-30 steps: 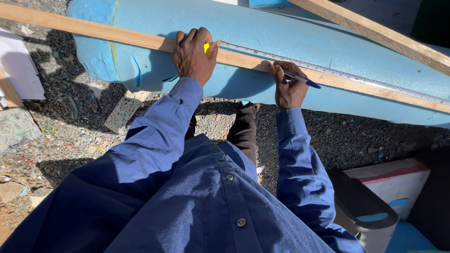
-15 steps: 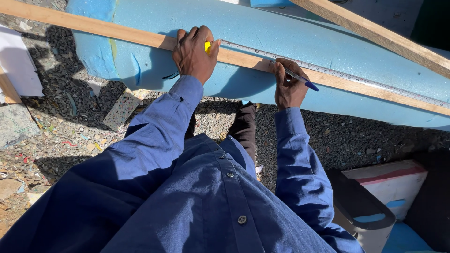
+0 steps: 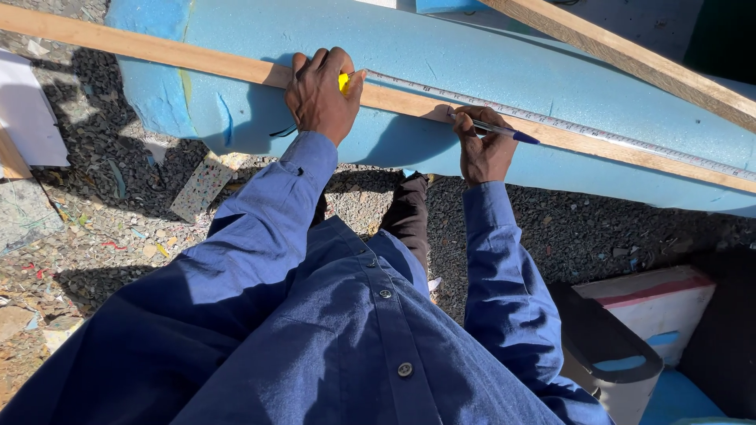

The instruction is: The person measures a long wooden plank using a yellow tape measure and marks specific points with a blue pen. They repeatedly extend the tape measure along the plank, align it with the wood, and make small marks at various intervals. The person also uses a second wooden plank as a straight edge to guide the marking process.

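Gravel ground is lying unchanged below the blue foam block (image 3: 441,55); left hand (image 3: 321,93) is still clamping the yellow tape measure (image 3: 344,81) onto the wooden batten (image 3: 197,64), right hand (image 3: 482,148) (barely shifted) still pinching the blue pen (image 3: 504,131).

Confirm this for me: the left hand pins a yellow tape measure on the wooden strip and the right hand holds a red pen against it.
One detail is wrong: the pen in the right hand is blue, not red, as the head view shows. The rest stands: the left hand pins the yellow tape measure on the wooden strip, and the pen rests against that strip.
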